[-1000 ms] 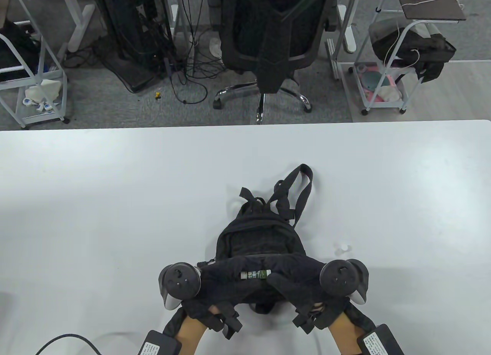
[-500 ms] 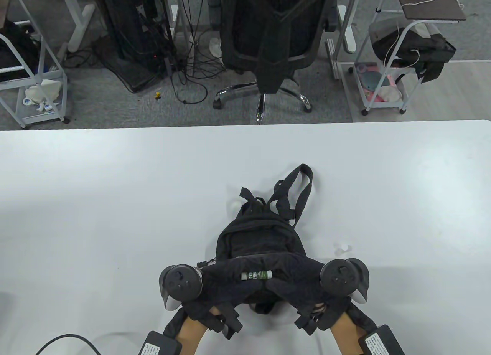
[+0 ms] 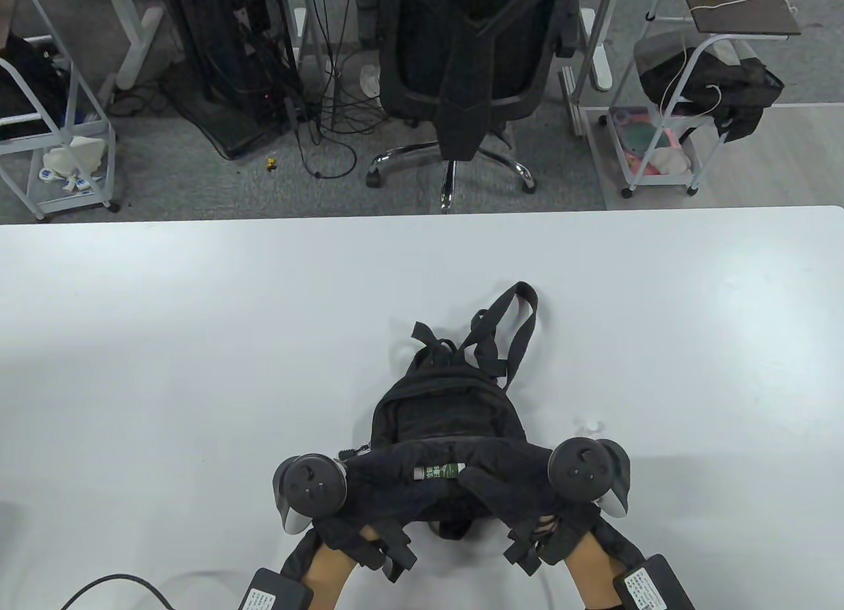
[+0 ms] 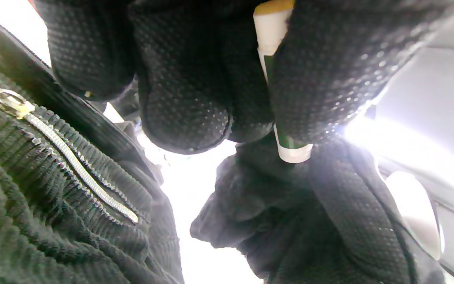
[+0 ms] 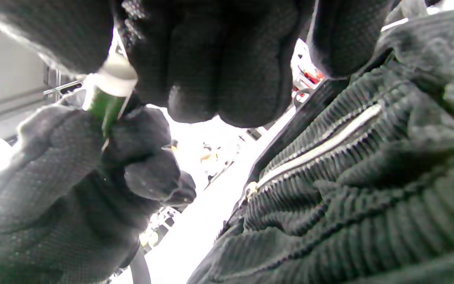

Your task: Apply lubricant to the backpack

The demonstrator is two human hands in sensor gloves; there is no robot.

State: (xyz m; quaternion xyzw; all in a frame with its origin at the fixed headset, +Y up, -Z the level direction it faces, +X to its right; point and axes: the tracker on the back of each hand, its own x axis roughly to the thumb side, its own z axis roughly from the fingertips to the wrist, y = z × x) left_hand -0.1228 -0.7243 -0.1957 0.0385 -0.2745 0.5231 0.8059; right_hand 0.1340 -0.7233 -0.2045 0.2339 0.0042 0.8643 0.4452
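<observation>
A small black backpack point(image 3: 435, 412) lies on the white table point(image 3: 198, 346), straps pointing away from me. Both gloved hands meet over its near end and hold a small green-and-white lubricant tube point(image 3: 439, 471) lying sideways between them. My left hand point(image 3: 389, 478) grips its left end; in the left wrist view the tube point(image 4: 268, 39) sits between the fingers point(image 4: 183, 86). My right hand point(image 3: 501, 485) holds the right end; in the right wrist view the tube point(image 5: 106, 98) is near the top left. The backpack's silver zipper point(image 4: 73, 161) shows in the left wrist view and in the right wrist view point(image 5: 321, 146).
A small clear cap point(image 3: 589, 427) lies on the table just right of the backpack, by my right hand. Beyond the table's far edge stand an office chair point(image 3: 461, 69) and wire carts point(image 3: 666, 128).
My right hand has shifted slightly left and away from me. The tube, the left hand and the backpack stay where they were.
</observation>
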